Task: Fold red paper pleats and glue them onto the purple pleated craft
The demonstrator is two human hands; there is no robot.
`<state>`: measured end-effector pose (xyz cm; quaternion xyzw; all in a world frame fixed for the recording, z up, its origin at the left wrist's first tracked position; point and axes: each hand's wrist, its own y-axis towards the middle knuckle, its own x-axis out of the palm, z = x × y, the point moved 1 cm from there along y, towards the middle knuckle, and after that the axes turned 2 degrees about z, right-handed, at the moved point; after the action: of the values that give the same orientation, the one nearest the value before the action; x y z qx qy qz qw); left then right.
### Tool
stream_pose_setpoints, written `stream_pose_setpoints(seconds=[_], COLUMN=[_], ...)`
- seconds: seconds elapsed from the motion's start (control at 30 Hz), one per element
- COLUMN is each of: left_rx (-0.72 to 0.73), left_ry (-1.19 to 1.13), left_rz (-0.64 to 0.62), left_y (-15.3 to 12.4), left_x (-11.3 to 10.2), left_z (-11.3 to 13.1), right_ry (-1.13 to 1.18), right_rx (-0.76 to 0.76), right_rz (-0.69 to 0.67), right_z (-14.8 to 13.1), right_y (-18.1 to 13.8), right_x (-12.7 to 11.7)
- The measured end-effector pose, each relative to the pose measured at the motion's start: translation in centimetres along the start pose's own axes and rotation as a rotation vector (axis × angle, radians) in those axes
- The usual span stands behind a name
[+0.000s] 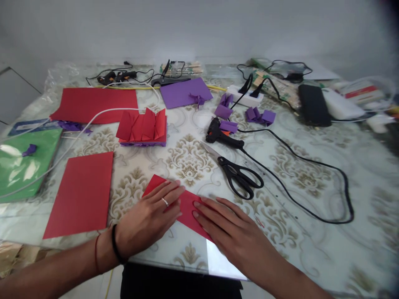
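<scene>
A narrow strip of red paper (188, 209), apparently folded, lies aslant on the table in front of me. My left hand (152, 216), with a ring on one finger, rests flat over its left end, fingers stretched out. Over the right end lies my right hand (229, 226), palm down with fingers extended. Both hands press on the paper and hide parts of it. Just beyond my right hand are scissors (238, 174) with black handles, touching or close to a black glue gun (222, 135). Left of my left hand lies a flat red sheet (82, 195).
Folded red pieces (141, 125) sit on purple ones past my hands. Farther back are a large red sheet (96, 104), a purple sheet (185, 92), purple folded pieces (260, 116) and a white power strip (245, 97). Green paper (28, 166) lies left; a black cable (311, 160) loops right.
</scene>
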<state>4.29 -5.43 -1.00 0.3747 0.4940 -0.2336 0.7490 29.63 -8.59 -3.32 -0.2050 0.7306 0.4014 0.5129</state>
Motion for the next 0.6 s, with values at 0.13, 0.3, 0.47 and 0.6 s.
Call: stream_pose_setpoints(seconds=[0.13,0.3,0.47,0.6], left_rx=[0.057,0.099,0.109,0.129], left_ry=[-0.076,-0.138,-0.189,-0.171], left_rz=[-0.085,-0.097,-0.124,-0.112], left_y=[0.3,-0.1,0.0,0.0], left_x=[0.6,0.7,0.2,0.1], left_z=[-0.9,-1.8,-2.0,-2.1], right_ry=[0.017,0.034,-0.007,-0.031], right_rx=[0.007,-0.020,-0.020,-0.007], right_rz=[0.012,0.001,-0.003,-0.019], right_z=[0.1,0.3,0.7,1.2], right_y=[0.0,-0.2,-1.3,-2.5], right_x=[0.2,0.2,-0.5,-1.5])
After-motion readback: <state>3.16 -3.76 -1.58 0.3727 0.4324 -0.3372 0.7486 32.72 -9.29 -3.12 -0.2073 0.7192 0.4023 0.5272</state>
